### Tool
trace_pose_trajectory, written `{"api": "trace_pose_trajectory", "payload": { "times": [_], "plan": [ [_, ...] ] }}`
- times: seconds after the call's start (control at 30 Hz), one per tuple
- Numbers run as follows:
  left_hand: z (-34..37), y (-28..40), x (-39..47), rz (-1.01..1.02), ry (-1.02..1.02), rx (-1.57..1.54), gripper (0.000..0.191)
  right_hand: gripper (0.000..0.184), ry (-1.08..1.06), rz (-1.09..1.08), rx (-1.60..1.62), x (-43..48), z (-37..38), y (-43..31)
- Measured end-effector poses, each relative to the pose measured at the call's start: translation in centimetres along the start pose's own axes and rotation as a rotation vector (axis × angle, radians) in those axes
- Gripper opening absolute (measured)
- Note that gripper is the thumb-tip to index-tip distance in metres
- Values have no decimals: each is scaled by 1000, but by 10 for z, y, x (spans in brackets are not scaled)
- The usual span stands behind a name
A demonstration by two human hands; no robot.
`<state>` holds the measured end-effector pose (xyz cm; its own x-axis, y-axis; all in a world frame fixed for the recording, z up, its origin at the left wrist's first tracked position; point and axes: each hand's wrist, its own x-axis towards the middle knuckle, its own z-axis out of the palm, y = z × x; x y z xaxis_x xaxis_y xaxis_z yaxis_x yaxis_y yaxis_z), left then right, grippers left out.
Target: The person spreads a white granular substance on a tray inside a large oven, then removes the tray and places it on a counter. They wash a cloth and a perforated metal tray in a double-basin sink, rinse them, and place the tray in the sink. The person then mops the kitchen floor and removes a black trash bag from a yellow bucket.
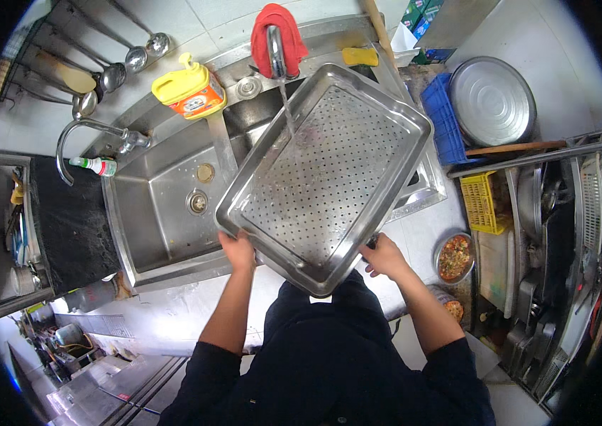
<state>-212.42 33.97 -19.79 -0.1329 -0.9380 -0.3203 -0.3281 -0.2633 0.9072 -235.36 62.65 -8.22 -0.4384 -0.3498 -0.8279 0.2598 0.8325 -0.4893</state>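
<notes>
A large perforated stainless-steel tray (327, 175) is tilted over the right basin of a double steel sink (168, 213). My left hand (238, 251) grips its left rim near the lower corner. At its lower right edge, my right hand (384, 256) holds the rim, with some fingers hidden beneath. Water runs from the faucet (275, 50) onto the upper left part of the tray. A red cloth (296, 40) is draped around that faucet. The tray hides most of the right basin.
A yellow detergent jug (189, 90) stands on the sink's back ledge, left of a yellow sponge (360, 56). A second faucet (82, 125) arches over the left side. Rightward are a blue crate (442, 120), a round metal lid (492, 101) and a bowl of food scraps (454, 258).
</notes>
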Motion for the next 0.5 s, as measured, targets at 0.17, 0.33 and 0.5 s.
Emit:
{"api": "trace_pose_trajectory", "payload": {
  "times": [0.17, 0.33, 0.5],
  "plan": [
    [-1, 22, 84, 190, -47, 154, 29, 47, 1, -25, -422, -10, 13, -45],
    [9, 46, 147, 303, -95, 397, 28, 45, 254, -198, -584, -21, 36, -62],
    [28, 63, 185, 388, -162, 248, 21, 48, 284, -201, -635, -12, 41, -60]
  ]
}}
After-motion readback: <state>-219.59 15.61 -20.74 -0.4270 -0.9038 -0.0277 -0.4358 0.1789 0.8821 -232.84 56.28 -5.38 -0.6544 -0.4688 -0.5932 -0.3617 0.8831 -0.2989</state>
